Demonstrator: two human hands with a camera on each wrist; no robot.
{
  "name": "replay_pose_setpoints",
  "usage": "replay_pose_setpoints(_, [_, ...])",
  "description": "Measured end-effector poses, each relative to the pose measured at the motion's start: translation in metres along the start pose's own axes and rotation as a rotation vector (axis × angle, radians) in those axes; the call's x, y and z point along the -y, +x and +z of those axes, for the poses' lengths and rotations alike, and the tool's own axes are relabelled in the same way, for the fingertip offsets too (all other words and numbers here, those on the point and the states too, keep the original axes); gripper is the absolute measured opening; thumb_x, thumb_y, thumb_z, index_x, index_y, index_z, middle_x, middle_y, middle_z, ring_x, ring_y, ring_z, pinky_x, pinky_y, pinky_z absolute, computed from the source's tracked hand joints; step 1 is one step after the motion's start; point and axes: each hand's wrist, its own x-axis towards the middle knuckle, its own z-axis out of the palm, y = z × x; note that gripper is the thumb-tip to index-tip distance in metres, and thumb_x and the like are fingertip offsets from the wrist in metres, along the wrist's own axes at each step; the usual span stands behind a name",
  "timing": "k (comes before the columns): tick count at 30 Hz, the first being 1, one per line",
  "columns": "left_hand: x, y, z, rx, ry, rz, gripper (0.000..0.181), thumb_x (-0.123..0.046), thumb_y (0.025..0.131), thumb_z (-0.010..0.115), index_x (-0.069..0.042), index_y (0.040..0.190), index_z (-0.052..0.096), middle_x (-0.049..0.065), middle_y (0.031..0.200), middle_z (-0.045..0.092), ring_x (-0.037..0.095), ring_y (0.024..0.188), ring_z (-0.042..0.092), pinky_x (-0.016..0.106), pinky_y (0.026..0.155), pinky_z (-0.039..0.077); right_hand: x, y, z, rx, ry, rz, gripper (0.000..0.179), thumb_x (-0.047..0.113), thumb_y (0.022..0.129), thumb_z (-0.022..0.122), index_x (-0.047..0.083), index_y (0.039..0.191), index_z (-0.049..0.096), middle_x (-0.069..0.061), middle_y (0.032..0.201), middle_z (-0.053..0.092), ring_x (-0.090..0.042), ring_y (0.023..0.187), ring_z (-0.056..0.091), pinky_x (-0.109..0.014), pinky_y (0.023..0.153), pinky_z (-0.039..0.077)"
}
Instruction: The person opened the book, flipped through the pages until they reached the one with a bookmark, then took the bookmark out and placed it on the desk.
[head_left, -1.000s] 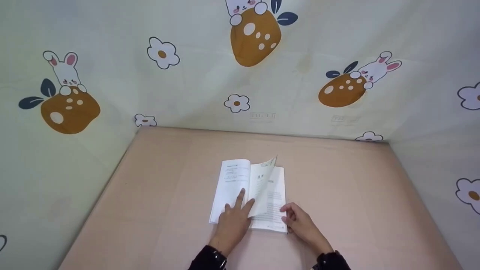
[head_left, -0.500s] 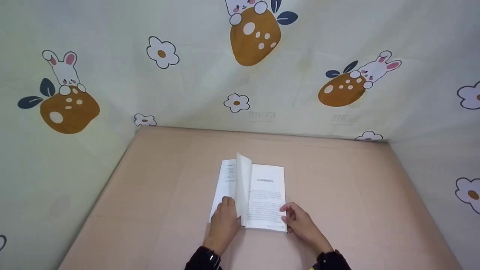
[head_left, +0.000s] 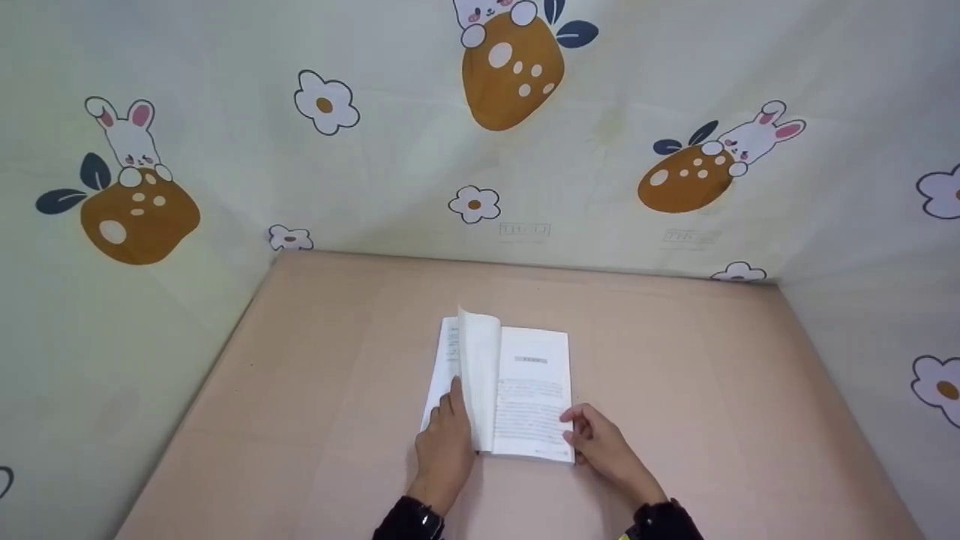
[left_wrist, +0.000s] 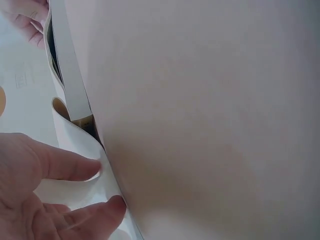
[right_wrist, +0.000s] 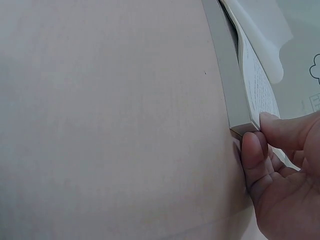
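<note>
Book (head_left: 534, 409) lies open on the table (head_left: 337, 375), between your hands, with a page (head_left: 480, 382) raised and curving over its left side. Your left hand (head_left: 445, 454) holds no closed grip: its fingers are extended along the left side, thumb and forefinger apart, the thumb touching white paper. Your right hand (head_left: 606, 450) pinches the book's near right corner, thumb on the printed paper, a finger against the outer edge.
</note>
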Motion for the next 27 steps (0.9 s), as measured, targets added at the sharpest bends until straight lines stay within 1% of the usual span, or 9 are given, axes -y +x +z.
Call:
replay_pose_setpoints(4, [-0.0028,0.0007,0.0006,0.022,0.019,-0.009,0.082,0.014,0.073,0.064,0.0,0.144,0.025,0.023,0.135,0.045,0.029,0.093,0.06,0.029,0.047,0.046,-0.0007,0.0004,-0.0007,0.001,0.0,-0.004,0.019,0.002,0.088,0.057,0.002,0.107,0.053,-0.004,0.081,0.046,-0.014,0.062,0.047,-0.018,0.05,0.042])
replay_pose_setpoints(9, [-0.006,0.0029,0.0002,0.031,0.083,-0.016,0.091,0.016,0.071,0.064,-0.009,0.148,0.022,0.017,0.15,0.025,0.023,0.086,0.056,0.026,0.044,0.043,-0.0024,0.0017,-0.0013,0.013,0.012,0.011,0.019,0.001,0.089,0.055,0.003,0.107,0.052,-0.003,0.081,0.045,-0.013,0.063,0.047,-0.018,0.051,0.042])
replay_pose_setpoints(11, [-0.0065,0.0037,-0.0004,0.043,0.106,-0.011,0.09,0.015,0.071,0.065,-0.01,0.147,0.024,0.015,0.153,0.019,0.026,0.093,0.055,0.029,0.052,0.047,-0.0027,0.0022,-0.0017,0.018,0.014,0.02,0.019,0.001,0.089,0.054,0.003,0.108,0.052,-0.003,0.082,0.045,-0.013,0.064,0.047,-0.017,0.052,0.043])
replay_pose_setpoints(13, [-0.0062,0.0045,-0.0009,0.062,0.123,0.001,0.084,0.014,0.072,0.064,-0.009,0.146,0.029,0.014,0.154,0.018,0.033,0.107,0.052,0.038,0.07,0.051,-0.0027,0.0022,-0.0018,0.02,0.018,0.024,0.019,0.001,0.089,0.054,0.003,0.108,0.052,-0.003,0.082,0.045,-0.013,0.065,0.047,-0.018,0.052,0.043])
replay_pose_setpoints(16, [-0.0054,0.0061,-0.002,0.092,0.15,0.041,0.072,0.011,0.076,0.061,-0.011,0.141,0.04,0.014,0.152,0.025,0.045,0.129,0.034,0.055,0.097,0.038,-0.0025,0.0021,-0.0018,0.016,0.016,0.014,0.019,0.001,0.089,0.055,0.002,0.108,0.052,-0.004,0.081,0.046,-0.013,0.064,0.047,-0.018,0.051,0.043])
replay_pose_setpoints(19, [-0.0043,0.0066,-0.003,0.113,0.159,0.106,0.063,0.012,0.078,0.057,-0.01,0.137,0.046,0.013,0.146,0.037,0.044,0.133,0.031,0.06,0.105,0.027,-0.0021,0.0014,-0.002,0.013,0.022,-0.001,0.019,0.002,0.089,0.056,0.002,0.108,0.052,-0.004,0.081,0.046,-0.013,0.063,0.047,-0.018,0.051,0.042])
replay_pose_setpoints(21, [-0.0036,0.006,-0.0034,0.132,0.148,0.142,0.064,0.013,0.077,0.057,-0.008,0.136,0.046,0.012,0.143,0.042,0.041,0.129,0.038,0.055,0.103,0.033,-0.0018,0.0009,-0.0021,0.014,0.02,-0.013,0.02,0.001,0.089,0.056,0.001,0.108,0.052,-0.004,0.08,0.046,-0.013,0.063,0.047,-0.018,0.051,0.042])
replay_pose_setpoints(23, [-0.0031,0.0049,-0.0036,0.147,0.122,0.162,0.065,0.013,0.075,0.06,-0.004,0.136,0.044,0.012,0.14,0.045,0.038,0.123,0.046,0.049,0.097,0.043,-0.0016,0.0008,-0.002,0.015,0.021,-0.017,0.019,0.002,0.089,0.056,0.001,0.108,0.052,-0.004,0.08,0.046,-0.013,0.063,0.047,-0.018,0.051,0.042])
replay_pose_setpoints(27, [-0.0033,0.0037,-0.0042,0.163,0.091,0.157,0.067,0.013,0.074,0.063,-0.002,0.136,0.043,0.014,0.139,0.046,0.037,0.113,0.054,0.042,0.081,0.053,-0.0021,0.0012,-0.0021,0.015,0.014,-0.015,0.019,0.002,0.089,0.056,0.001,0.108,0.052,-0.003,0.081,0.046,-0.013,0.063,0.047,-0.018,0.051,0.043])
